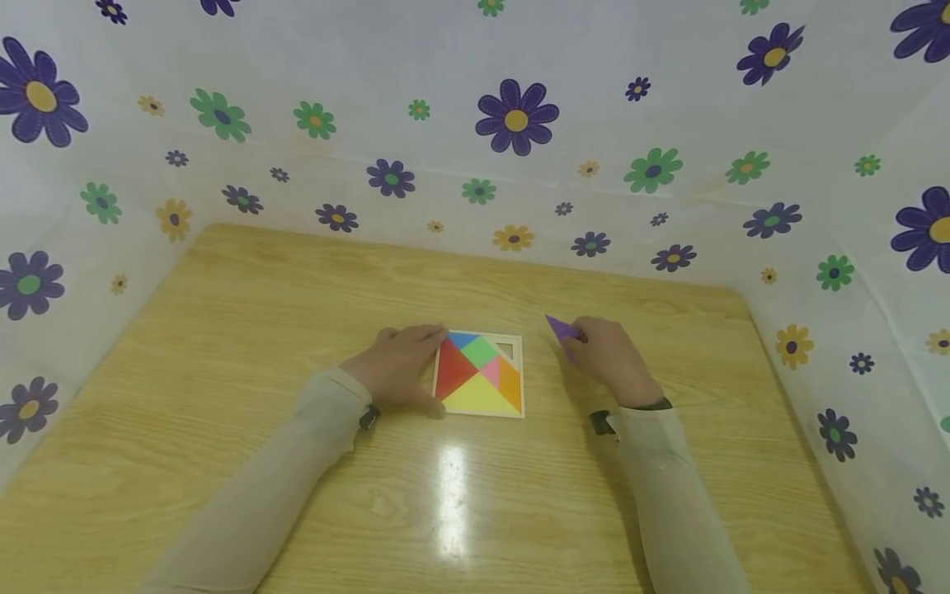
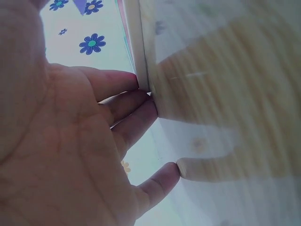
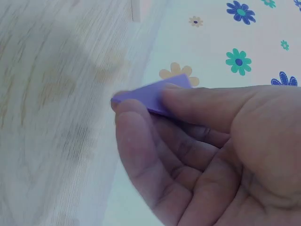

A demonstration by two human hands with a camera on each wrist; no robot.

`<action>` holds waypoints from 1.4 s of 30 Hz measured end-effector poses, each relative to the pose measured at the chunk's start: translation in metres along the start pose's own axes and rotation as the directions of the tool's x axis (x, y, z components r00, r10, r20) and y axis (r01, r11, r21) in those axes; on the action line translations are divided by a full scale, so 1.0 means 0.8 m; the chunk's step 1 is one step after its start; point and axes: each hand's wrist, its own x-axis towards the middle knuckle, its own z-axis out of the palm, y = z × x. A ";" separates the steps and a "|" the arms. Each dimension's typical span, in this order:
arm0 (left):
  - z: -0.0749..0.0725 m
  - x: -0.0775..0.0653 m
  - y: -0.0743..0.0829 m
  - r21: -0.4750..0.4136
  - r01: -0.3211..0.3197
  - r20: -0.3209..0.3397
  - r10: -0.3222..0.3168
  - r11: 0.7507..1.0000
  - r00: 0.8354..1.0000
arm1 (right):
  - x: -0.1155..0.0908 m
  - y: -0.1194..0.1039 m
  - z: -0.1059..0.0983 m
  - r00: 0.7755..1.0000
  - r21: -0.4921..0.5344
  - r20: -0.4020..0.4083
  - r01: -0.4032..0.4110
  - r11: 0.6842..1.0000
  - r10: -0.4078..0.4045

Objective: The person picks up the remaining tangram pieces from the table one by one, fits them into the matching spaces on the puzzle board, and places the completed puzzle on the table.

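Note:
A square white tangram tray [image 1: 522,376] lies flat on the table, holding red, blue, green, pink, orange and yellow pieces. At its upper right corner a triangular gap shows. My left hand [image 1: 401,367] rests at the tray's left side, fingers near the top left corner and thumb by the bottom left one. In the left wrist view its fingertips [image 2: 134,81] touch the tray's edge and the tabletop. To the right of the tray, my right hand [image 1: 604,355] pinches a purple triangular tangram piece [image 3: 150,96] between thumb and fingers, above the table.
The wood-grain table [image 1: 297,289] stretches around the tray on all sides. A white cloth with printed flowers [image 1: 438,49] stands along the table's back and both sides. Dark bands show at both wrists, below light sleeves [image 1: 679,478]. Light glares off the tabletop in front of the tray.

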 end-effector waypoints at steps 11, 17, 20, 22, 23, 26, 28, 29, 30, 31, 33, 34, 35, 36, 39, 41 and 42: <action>0.000 0.000 0.000 -0.009 0.000 0.002 0.000 1.000 1.000 | -0.001 -0.008 -0.002 0.997 0.057 -0.065 0.036 0.998 -0.032; 0.000 0.001 -0.002 -0.006 0.000 0.000 0.000 1.000 1.000 | -0.004 -0.015 -0.004 0.993 0.218 -0.097 -0.044 0.975 0.067; 0.002 0.004 -0.004 0.001 0.002 0.003 -0.002 1.000 1.000 | -0.003 -0.015 -0.002 0.991 0.235 -0.116 -0.034 0.971 0.063; 0.004 0.005 -0.006 0.004 0.006 0.009 -0.006 1.000 1.000 | -0.002 -0.015 0.000 0.991 0.228 -0.124 -0.024 0.973 0.054; 0.004 0.006 -0.007 0.008 0.008 0.012 -0.008 1.000 1.000 | -0.002 -0.014 0.000 0.991 0.215 -0.124 -0.020 0.976 0.048; 0.006 0.007 -0.009 0.002 0.009 0.013 -0.009 1.000 1.000 | 0.000 -0.015 0.003 0.993 0.174 -0.109 -0.015 0.985 0.034; 0.005 0.006 -0.008 0.002 0.007 0.012 -0.007 1.000 1.000 | 0.001 -0.015 0.004 0.995 0.147 -0.098 -0.008 0.989 0.023; 0.005 0.006 -0.008 0.003 0.007 0.011 -0.007 1.000 1.000 | 0.001 -0.015 0.004 0.996 0.145 -0.091 -0.004 0.989 0.018; 0.005 0.006 -0.007 0.002 0.006 0.010 -0.006 1.000 1.000 | 0.001 -0.015 0.004 0.996 0.144 -0.087 -0.002 0.990 0.015; 0.005 0.006 -0.007 0.004 0.006 0.009 -0.006 1.000 1.000 | 0.001 -0.015 0.004 0.996 0.141 -0.085 0.002 0.990 0.010; 0.004 0.005 -0.006 0.004 0.002 0.005 -0.002 1.000 1.000 | 0.002 -0.015 0.005 0.996 0.139 -0.086 0.011 0.990 0.001; 0.004 0.005 -0.006 0.000 0.000 0.003 0.000 1.000 1.000 | 0.002 -0.015 0.005 0.996 0.138 -0.087 0.013 0.990 -0.001; 0.004 0.005 -0.005 -0.002 0.001 0.005 -0.001 1.000 1.000 | 0.002 -0.015 0.005 0.996 0.137 -0.087 0.016 0.990 -0.004; 0.003 0.004 -0.005 -0.005 -0.001 0.004 0.001 1.000 1.000 | 0.002 -0.015 0.006 0.996 0.134 -0.087 0.018 0.991 -0.006; 0.002 0.003 -0.004 -0.014 -0.009 0.004 0.009 1.000 1.000 | 0.002 -0.014 0.007 0.996 0.132 -0.090 0.026 0.991 -0.014; 0.001 0.002 -0.003 -0.015 -0.013 0.006 0.013 1.000 1.000 | 0.002 -0.015 0.008 0.996 0.136 -0.091 0.032 0.990 -0.020; 0.001 0.002 -0.003 -0.017 -0.016 0.004 0.016 1.000 1.000 | 0.002 -0.015 0.008 0.995 0.138 -0.093 0.034 0.990 -0.022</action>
